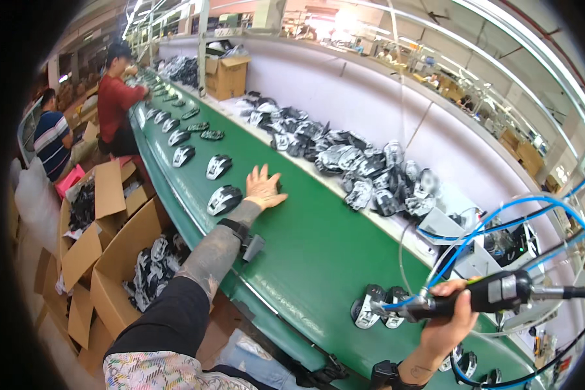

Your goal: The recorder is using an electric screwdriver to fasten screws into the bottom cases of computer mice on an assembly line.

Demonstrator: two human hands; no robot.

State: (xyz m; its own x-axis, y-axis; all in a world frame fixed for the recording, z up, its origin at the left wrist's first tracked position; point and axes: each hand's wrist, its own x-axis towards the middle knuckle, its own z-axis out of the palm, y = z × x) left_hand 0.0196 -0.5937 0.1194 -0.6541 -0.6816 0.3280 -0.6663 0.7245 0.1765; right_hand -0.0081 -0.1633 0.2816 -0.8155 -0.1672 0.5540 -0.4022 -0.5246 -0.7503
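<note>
My left hand (264, 187) is stretched out over the green conveyor belt (305, 253), fingers spread, just beside a black-and-white moulded plastic shell (225, 200). Something dark shows at the edge of its palm, too hidden to make out. In my right hand (450, 325) is a black powered screwdriver (494, 292), held level with its tip end pointing left. A cable and blue hoses surround it. Two more shells, one of them a white-faced shell (369, 307), lie on the belt at the tool's front end; I cannot tell whether the tip touches them.
Shells run in a line up the belt toward a person in red (116, 97). A heap of shells (351, 156) covers the ledge along the far side. An open cardboard box (120, 286) with parts stands on the left. Blue hoses (533, 201) loop at right.
</note>
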